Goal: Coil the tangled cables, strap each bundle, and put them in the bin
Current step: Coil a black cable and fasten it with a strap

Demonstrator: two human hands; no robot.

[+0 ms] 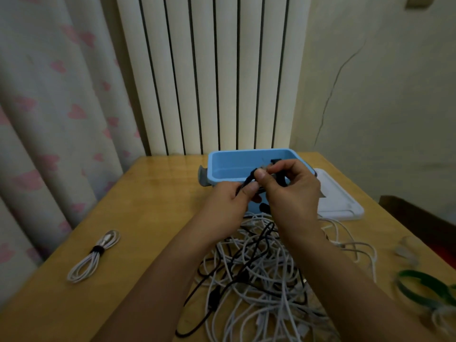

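Cables [261, 275] heaped in a white-and-black tangle on the table [153, 218], near edge, between the two forearms and just short of the bin [222, 166]. One white bundle [92, 256] already coiled and cinched with a dark strap at its middle, lying well apart at the left, long axis running from near-left to far-right; not yet binned. Bin apparently empty, as far as its visible blue floor shows, with its white lid [343, 201] lying beside it to the right. Green straps [429, 287] waiting at the right edge, blurred. Most of the work judged still ahead: nearly the whole heap to separate, coil, strap and drop in. Raised in front of the bin, a black cable [249, 180] pinched in both hands: left hand [229, 203] curled round it with thumb pressing near the top, right hand [291, 191] gripping with thumb and forefinger just beside, fingers folded. Held stretch running steeply, upper end toward the bin, lower end dropping toward the heap. A dark piece by the right fingers, possibly a plug or strap; too blurred to tell. Coiling of this cable seemingly only starting, no loops visible in either hand.
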